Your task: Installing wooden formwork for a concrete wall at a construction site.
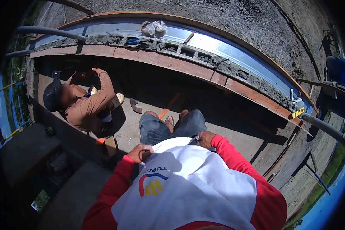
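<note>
My left hand [140, 153], its fingers curled, is at the edge of my white shirt [172, 165] with red sleeves and seems to pinch its hem. At my right hip, my right hand [205, 139] is closed around a dark, narrow object [193, 142] lying against the shirt hem; its kind cannot be made out. Below my hands are my dark shorts [153, 128] and a sandalled foot [169, 122] on the concrete floor.
A co-worker [86, 105] in a brown top and dark cap crouches at the left. Ahead runs a hollow-block wall [172, 47] with wooden form boards [161, 58]. A yellow level [296, 113] and grey pipe [327, 132] are at the right. A curved dark tool [135, 106] lies on the floor.
</note>
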The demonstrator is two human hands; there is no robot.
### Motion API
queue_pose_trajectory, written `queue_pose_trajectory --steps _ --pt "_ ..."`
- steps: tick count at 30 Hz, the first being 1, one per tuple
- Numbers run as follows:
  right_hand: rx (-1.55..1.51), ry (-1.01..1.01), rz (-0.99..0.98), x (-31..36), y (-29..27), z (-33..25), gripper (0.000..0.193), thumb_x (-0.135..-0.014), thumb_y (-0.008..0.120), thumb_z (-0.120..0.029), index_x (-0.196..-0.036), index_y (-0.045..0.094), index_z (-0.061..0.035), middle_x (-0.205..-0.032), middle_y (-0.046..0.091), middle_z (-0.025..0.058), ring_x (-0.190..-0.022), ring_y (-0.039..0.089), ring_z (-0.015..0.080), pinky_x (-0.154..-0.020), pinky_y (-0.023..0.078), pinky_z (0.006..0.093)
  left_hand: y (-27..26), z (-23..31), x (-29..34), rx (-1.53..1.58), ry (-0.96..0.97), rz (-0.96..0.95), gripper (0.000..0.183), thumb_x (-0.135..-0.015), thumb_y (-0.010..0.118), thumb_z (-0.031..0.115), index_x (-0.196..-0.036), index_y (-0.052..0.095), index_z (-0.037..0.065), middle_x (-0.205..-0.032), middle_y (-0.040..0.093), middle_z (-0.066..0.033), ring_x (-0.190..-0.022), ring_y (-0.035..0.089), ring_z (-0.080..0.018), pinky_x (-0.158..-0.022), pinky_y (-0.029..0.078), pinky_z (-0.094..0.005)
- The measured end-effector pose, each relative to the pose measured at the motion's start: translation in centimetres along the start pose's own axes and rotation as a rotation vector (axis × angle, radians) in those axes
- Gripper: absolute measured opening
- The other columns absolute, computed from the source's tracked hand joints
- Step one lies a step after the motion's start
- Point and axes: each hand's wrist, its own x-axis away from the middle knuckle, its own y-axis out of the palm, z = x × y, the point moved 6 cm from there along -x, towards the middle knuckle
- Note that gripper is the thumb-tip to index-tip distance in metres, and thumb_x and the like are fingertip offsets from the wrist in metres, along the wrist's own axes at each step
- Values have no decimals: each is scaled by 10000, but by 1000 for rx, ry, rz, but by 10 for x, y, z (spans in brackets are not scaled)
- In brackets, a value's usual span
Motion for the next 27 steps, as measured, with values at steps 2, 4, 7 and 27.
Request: queue_pose_trajectory --steps 2,4,7,27 --pt "-325 116 -189 -3 14 8 184 -652 519 -172 -787 555 -52 -590 525 40 -546 474 143 -523 383 268 -1 7 14 95 67 -236 188 -656 447 200 -700 510 28 -640 508 -121 -616 499 -233 -562 381 -291" --pt "-580 -46 -225 -4 16 -5 159 -654 513 -148 -747 543 -23 -542 479 -9 -497 414 81 -467 350 240 -13 3 19 225 19 -248 199 -684 445 213 -676 492 20 -618 500 -124 -564 476 -212 -524 364 -298" --pt "-720 -31 -313 -15 31 -19 121 -651 496 -131 -675 533 -19 -520 459 -16 -460 396 62 -427 331 229 -15 -20 18 212 -103 -498 217 -728 430 223 -715 502 18 -577 492 -128 -502 442 -176 -496 353 -299" --pt "-226 581 1058 -468 40 377 497 -691 471 -266 -1143 298 -154 -923 489 65 -551 479 167 -605 412 326 -147 -311 -527 -530 262 130 411 -680 539 289 -1006 439 58 -960 486 -119 -855 492 -222 -713 396 -321"
